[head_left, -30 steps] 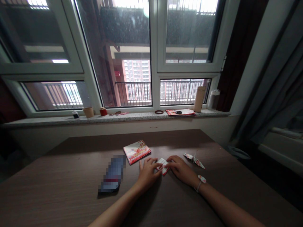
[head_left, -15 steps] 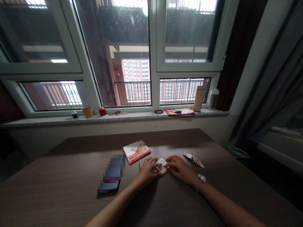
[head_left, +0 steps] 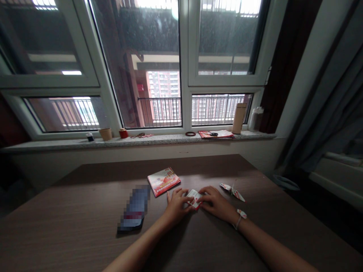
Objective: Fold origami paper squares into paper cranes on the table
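Note:
A small folded piece of paper (head_left: 194, 197), white with red print and a red lower edge, lies on the brown table between my hands. My left hand (head_left: 178, 204) grips its left side, fingers bent over the edge. From the other side my right hand (head_left: 214, 201) pinches the paper's right edge between thumb and fingertips. The fingers cover both side corners. Just beyond my right hand rests a folded paper crane (head_left: 235, 193) in white and red. A printed square paper booklet or stack (head_left: 163, 183) lies beyond my left hand.
A blurred-out dark phone (head_left: 134, 210) lies left of my left forearm. Along the windowsill (head_left: 167, 140) stand a paper cup (head_left: 105, 134), a red spool (head_left: 123, 133), a tan bottle (head_left: 238, 118) and scissors (head_left: 213, 134) on printed sheets. The table's far edge runs below the sill.
My fingers have shifted slightly on the folded paper, and its red lower edge shows a little differently. Both arms stay in nearly the same place.

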The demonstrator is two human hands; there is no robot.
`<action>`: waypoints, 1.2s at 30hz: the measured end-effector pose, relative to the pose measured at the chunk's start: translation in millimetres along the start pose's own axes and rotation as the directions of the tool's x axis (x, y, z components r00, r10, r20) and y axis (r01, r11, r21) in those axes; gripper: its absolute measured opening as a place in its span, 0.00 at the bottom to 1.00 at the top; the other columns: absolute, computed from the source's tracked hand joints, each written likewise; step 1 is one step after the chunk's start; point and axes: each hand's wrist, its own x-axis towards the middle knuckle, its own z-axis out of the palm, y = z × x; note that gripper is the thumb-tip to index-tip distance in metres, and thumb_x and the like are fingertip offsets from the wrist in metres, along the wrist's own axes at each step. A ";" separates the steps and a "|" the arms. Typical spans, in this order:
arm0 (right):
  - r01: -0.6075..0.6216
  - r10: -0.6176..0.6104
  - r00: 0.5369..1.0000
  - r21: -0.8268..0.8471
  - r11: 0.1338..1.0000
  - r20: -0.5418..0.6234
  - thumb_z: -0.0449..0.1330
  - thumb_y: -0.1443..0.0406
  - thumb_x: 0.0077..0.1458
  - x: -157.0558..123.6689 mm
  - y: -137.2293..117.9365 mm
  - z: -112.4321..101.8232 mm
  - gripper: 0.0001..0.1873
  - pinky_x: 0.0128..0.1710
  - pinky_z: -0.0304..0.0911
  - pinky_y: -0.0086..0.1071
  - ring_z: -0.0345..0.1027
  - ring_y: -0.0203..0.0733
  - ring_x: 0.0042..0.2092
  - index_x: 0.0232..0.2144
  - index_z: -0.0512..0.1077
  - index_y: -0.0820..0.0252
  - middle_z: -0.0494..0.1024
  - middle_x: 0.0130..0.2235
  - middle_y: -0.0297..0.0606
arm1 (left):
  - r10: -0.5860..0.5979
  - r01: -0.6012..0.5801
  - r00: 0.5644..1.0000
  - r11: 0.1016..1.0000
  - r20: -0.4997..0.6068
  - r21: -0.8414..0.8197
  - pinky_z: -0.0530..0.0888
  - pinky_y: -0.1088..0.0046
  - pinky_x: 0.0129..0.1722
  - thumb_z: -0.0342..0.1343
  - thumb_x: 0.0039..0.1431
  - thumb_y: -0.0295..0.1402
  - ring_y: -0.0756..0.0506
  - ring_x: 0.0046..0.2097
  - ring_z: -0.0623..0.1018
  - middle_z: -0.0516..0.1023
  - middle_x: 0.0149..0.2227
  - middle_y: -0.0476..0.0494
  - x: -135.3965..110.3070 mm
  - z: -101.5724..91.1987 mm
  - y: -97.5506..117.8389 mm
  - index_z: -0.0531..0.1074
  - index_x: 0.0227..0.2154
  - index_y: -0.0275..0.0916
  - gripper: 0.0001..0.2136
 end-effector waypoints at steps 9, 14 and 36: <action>-0.068 0.068 0.998 0.024 0.997 0.002 0.65 0.64 0.50 -0.1 -3.4 1.2 0.08 0.54 0.56 0.39 0.64 0.44 0.50 0.36 0.78 0.50 0.73 0.46 0.37 | -0.007 0.007 1.000 1.000 -0.015 0.003 0.44 0.37 0.59 0.63 0.49 0.44 0.33 0.61 0.61 0.69 0.57 0.43 -1.5 -1.5 2.9 0.77 0.42 0.53 0.15; -0.164 0.165 0.986 0.076 0.984 -0.007 0.64 0.61 0.52 1.0 -7.1 4.5 0.04 0.53 0.56 0.37 0.64 0.43 0.49 0.32 0.77 0.52 0.73 0.45 0.37 | -0.031 0.031 0.999 1.000 -0.013 -0.007 0.45 0.38 0.60 0.63 0.47 0.45 0.33 0.59 0.63 0.69 0.56 0.43 1.0 -2.2 3.2 0.78 0.41 0.52 0.16; -0.256 0.255 0.966 0.001 0.967 0.049 0.68 0.54 0.44 7.3 -18.0 -1.8 0.13 0.50 0.56 0.35 0.63 0.46 0.49 0.30 0.76 0.53 0.73 0.45 0.36 | -0.076 0.076 0.997 0.997 0.014 0.015 0.47 0.45 0.61 0.64 0.47 0.45 0.32 0.63 0.56 0.66 0.60 0.47 5.5 -3.3 -2.5 0.78 0.41 0.56 0.16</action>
